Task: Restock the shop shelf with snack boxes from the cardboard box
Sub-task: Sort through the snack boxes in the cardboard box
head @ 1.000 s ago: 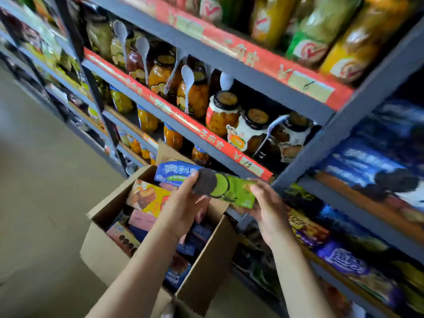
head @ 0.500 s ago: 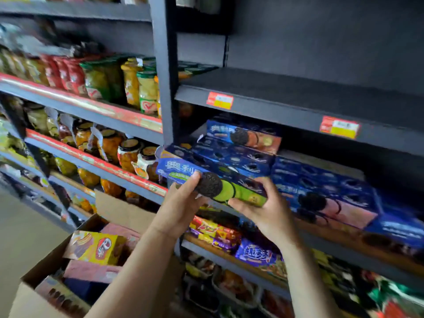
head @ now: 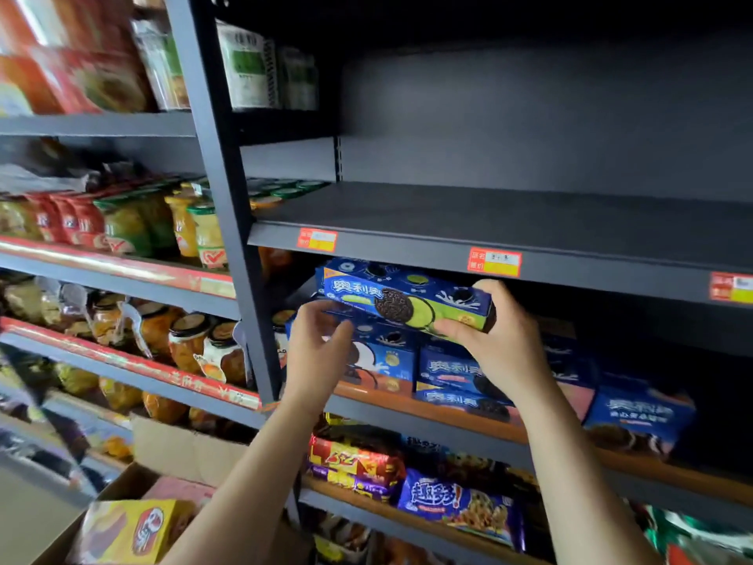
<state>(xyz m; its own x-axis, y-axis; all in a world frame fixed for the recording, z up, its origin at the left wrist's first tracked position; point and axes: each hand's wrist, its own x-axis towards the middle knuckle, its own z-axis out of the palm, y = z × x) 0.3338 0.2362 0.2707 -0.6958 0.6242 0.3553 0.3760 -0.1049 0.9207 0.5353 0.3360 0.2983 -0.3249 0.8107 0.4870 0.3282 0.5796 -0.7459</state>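
Your right hand [head: 499,340] now grips the green cookie box [head: 407,299] alone, higher against the stack; your left hand [head: 322,344], fingers relaxed, has released it.

Cookie box [head: 407,300] atop stacked boxes [head: 448,371]; cardboard box [head: 163,446] below left.

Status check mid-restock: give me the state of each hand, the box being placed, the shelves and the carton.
Right hand: grips the green cookie box's right end.
Left hand: fingers loosely curled, just below the box's left end; contact unclear.
Green cookie box: lying flat atop the blue boxes.
Blue cookie boxes: stacked on the shelf.
Upper shelf: bare where visible.
Cardboard box: open, a yellow box inside.
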